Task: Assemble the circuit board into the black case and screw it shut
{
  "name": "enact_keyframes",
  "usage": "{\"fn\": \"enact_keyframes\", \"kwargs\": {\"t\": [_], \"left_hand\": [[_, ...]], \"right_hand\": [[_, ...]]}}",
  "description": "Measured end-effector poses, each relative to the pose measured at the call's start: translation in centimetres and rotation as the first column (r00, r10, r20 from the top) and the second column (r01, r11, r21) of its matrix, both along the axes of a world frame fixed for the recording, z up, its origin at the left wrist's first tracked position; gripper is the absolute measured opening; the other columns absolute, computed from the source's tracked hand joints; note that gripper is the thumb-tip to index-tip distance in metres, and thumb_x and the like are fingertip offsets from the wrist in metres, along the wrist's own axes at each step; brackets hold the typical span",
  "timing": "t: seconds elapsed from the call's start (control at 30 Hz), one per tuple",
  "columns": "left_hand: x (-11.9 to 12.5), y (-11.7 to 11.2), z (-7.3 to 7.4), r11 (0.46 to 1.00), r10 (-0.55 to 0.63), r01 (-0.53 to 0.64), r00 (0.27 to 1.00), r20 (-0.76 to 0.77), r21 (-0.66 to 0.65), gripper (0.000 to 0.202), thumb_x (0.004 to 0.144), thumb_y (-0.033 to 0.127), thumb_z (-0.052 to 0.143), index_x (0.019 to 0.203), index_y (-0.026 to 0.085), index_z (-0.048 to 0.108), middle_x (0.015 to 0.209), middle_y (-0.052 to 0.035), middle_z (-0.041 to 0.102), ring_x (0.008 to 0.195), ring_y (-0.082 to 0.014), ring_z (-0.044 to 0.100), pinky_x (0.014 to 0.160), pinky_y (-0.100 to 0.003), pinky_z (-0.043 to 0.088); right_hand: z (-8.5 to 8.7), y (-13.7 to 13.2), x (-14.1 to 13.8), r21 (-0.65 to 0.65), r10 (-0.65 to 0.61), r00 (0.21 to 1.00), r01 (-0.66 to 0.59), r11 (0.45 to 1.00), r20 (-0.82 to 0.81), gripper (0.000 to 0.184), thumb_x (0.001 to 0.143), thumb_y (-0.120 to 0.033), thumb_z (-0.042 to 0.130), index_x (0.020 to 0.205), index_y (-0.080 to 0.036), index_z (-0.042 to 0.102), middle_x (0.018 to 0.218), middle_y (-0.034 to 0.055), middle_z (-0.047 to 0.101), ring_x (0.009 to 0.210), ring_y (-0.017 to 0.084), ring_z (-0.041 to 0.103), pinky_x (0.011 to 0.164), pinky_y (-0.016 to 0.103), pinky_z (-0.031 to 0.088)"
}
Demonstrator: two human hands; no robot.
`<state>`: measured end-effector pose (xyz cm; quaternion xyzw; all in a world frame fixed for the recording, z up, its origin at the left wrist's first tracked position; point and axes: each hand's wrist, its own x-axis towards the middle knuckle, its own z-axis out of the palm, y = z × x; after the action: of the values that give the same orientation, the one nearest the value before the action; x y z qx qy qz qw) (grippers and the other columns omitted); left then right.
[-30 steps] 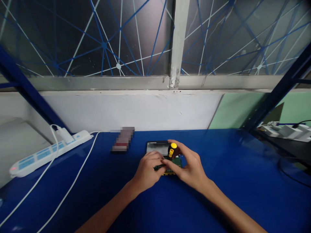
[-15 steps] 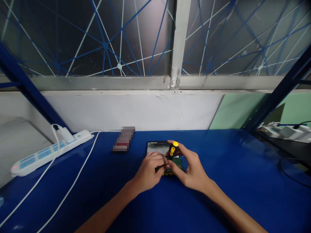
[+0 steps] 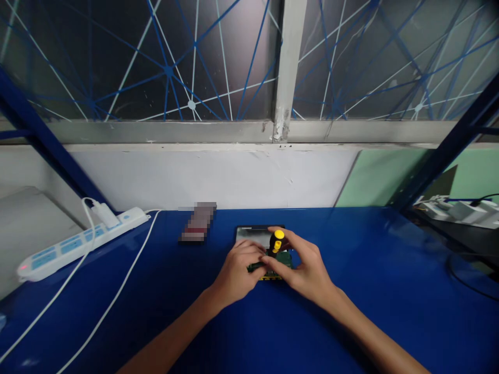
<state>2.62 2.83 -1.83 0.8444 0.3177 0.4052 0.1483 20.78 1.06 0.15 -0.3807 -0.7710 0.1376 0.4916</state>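
Note:
A screwdriver [image 3: 277,240] with a black and yellow handle stands nearly upright over a green circuit board [image 3: 284,258]. My right hand [image 3: 306,262] is closed around its handle, thumb reaching in toward the shaft. My left hand [image 3: 241,267] sits at the left side of the board, fingers curled and thumb bent in around a dark, thin piece that I cannot make out. Both hands' fingertips nearly meet beside the screwdriver, and its tip is hidden. Behind them lies a black-framed grey panel [image 3: 253,236]. Yellow edging shows under the board's near side.
The blue table [image 3: 374,301] carries a blurred-out flat item [image 3: 198,223] left of the panel. A white power strip [image 3: 83,244] with a plugged-in charger lies at the left, its white cables running forward. Blue frame posts rise on both sides, with a wall and window behind.
The screwdriver handle has shifted slightly down, and my right thumb has moved a little to the left, closer to my left fingertips. Otherwise both hands stay in place.

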Motion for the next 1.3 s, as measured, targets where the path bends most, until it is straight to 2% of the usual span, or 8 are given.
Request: {"fn": "enact_keyframes", "kwargs": {"t": [0.27,0.43,0.57,0.67,0.87,1.07,1.13,1.3], "left_hand": [[0.0,-0.1,0.3,1.0,-0.024,0.024,1.0,-0.016,0.001,0.015,0.084,0.008,0.059,0.075,0.019,0.066,0.078,-0.002,0.069,0.087,-0.0203,0.062,0.083,-0.037,0.045],[-0.1,-0.2,0.4,0.999,-0.029,0.028,0.998,-0.051,-0.022,0.018,0.085,0.007,0.056,0.074,0.019,0.065,0.079,-0.002,0.069,0.088,-0.0204,0.062,0.085,-0.038,0.045],[-0.2,-0.2,0.2,0.998,-0.054,0.053,0.998,-0.039,-0.033,0.017,0.084,0.006,0.057,0.08,0.019,0.067,0.085,-0.0025,0.07,0.092,-0.0206,0.062,0.085,-0.038,0.045],[0.0,-0.2,0.1,0.999,-0.03,0.03,0.999,-0.011,-0.022,0.015,0.083,0.007,0.06,0.084,0.019,0.068,0.087,-0.0027,0.071,0.094,-0.0214,0.061,0.084,-0.038,0.045],[0.2,-0.2,-0.3,1.0,0.016,-0.017,1.0,0.024,0.02,0.012,0.082,0.009,0.064,0.076,0.019,0.067,0.076,-0.0012,0.068,0.088,-0.0209,0.062,0.079,-0.036,0.044],[0.1,-0.2,-0.1,1.0,0.007,-0.007,1.0,0.022,0.0,0.015,0.087,0.015,0.06,0.075,0.02,0.068,0.078,-0.0027,0.068,0.085,-0.0204,0.062,0.079,-0.036,0.045],[0.1,-0.2,0.0,1.0,0.001,-0.001,1.0,0.006,-0.011,0.017,0.088,0.015,0.06,0.074,0.019,0.068,0.078,-0.0027,0.068,0.086,-0.0201,0.061,0.079,-0.036,0.044],[0.1,-0.2,0.0,0.999,-0.005,0.005,1.0,-0.016,-0.034,0.017,0.09,0.015,0.058,0.076,0.019,0.068,0.078,-0.0021,0.067,0.086,-0.0194,0.061,0.079,-0.036,0.044]], "right_hand": [[-0.1,-0.1,0.2,0.063,0.003,0.999,0.0,0.998,-0.039,0.047,0.083,-0.023,0.064,0.129,-0.02,0.052,0.101,0.0059,0.069,0.078,0.017,0.067,0.072,0.033,0.057],[-0.2,0.0,0.2,-0.002,0.041,0.998,-0.041,0.999,-0.053,0.044,0.084,-0.018,0.06,0.128,-0.02,0.052,0.099,0.0053,0.069,0.078,0.017,0.067,0.071,0.033,0.056],[-0.2,0.1,0.2,-0.033,0.034,0.998,-0.036,0.999,-0.049,0.041,0.084,-0.023,0.063,0.124,-0.02,0.055,0.091,0.004,0.067,0.072,0.016,0.063,0.067,0.031,0.054],[-0.1,0.2,0.2,-0.052,0.036,0.999,-0.038,0.998,-0.036,0.036,0.085,-0.027,0.064,0.12,-0.02,0.058,0.086,0.0031,0.065,0.071,0.016,0.061,0.066,0.031,0.053],[0.0,0.2,0.1,-0.03,-0.004,1.0,0.004,1.0,-0.002,0.036,0.085,-0.033,0.066,0.118,-0.02,0.058,0.089,0.0043,0.064,0.072,0.016,0.059,0.065,0.031,0.051],[1.0,-0.1,0.2,0.015,-0.002,1.0,0.001,1.0,0.023,0.01,0.086,-0.028,0.062,0.09,-0.019,0.058,0.078,0.0015,0.056,0.068,0.015,0.054,0.061,0.03,0.047],[1.1,-0.1,0.3,0.015,0.02,1.0,-0.02,1.0,0.004,0.01,0.085,-0.023,0.06,0.094,-0.019,0.057,0.081,0.0018,0.057,0.07,0.015,0.055,0.063,0.03,0.048],[0.4,0.1,0.4,-0.075,0.025,1.0,-0.026,0.997,-0.018,0.033,0.084,-0.017,0.058,0.117,-0.019,0.056,0.087,0.0022,0.063,0.07,0.015,0.059,0.061,0.028,0.048]]}}
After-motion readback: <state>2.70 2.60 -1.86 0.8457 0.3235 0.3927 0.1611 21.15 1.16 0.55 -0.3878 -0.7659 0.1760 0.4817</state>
